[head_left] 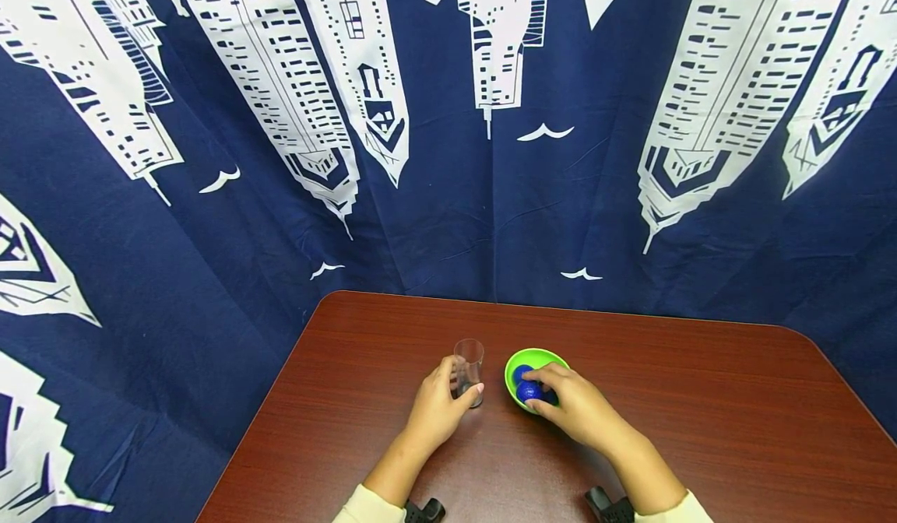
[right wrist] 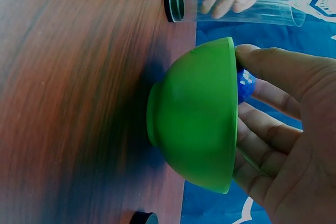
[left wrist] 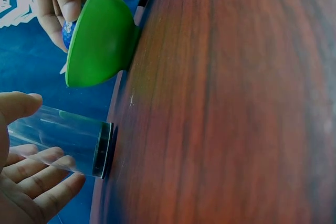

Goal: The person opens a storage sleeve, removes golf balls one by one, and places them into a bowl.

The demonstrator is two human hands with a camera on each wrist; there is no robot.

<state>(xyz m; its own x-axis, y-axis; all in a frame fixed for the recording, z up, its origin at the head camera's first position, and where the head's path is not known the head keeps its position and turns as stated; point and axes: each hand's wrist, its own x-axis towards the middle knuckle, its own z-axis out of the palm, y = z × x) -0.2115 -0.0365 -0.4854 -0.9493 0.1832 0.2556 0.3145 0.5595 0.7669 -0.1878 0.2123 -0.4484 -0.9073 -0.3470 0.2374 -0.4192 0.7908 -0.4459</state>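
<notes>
A tall clear cup (head_left: 469,351) with a dark base stands upright on the table, and my left hand (head_left: 436,410) holds it around its side, thumb and fingers on opposite sides. To its right sits a green bowl (right wrist: 197,114). Inside the bowl lie blue balls; one blue ball (head_left: 529,391) is between the thumb and fingers of my right hand (head_left: 582,408), which reaches in over the rim. A second blue ball (head_left: 522,373) shows just behind it. In the right wrist view the bowl wall hides most of the contents.
The reddish-brown wooden table (head_left: 378,336) extends to both sides. A dark blue cloth (head_left: 448,243) with white buildings and birds hangs behind it and on the left. Black devices (head_left: 425,510) are strapped at both wrists.
</notes>
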